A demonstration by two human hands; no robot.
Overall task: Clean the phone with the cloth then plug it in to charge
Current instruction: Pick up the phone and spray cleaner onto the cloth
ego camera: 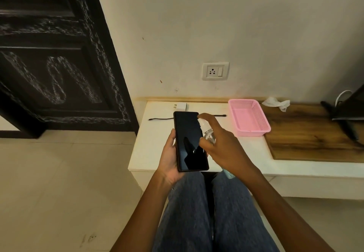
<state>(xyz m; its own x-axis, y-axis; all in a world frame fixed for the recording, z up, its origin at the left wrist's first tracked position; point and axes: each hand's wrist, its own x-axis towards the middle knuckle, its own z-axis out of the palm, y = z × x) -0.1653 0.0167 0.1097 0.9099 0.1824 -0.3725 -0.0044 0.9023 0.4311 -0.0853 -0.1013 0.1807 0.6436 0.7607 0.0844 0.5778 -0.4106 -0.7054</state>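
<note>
My left hand (169,159) grips a black phone (190,141) by its lower left edge, dark screen facing up, above the white table's front edge. My right hand (218,145) holds a small clear spray bottle (207,133) just right of the phone, index finger raised on the nozzle and pointing at the screen. A crumpled white cloth (276,103) lies at the back on the wooden surface. A white charger adapter (181,106) and a black cable (160,119) lie on the table behind the phone. The wall socket (215,71) sits above them.
An empty pink plastic basket (248,116) stands right of the phone. The white table (151,145) meets a wooden board (307,137) on the right, with a dark object at the far right edge. A dark carved door fills the left. My jeans-clad legs are below.
</note>
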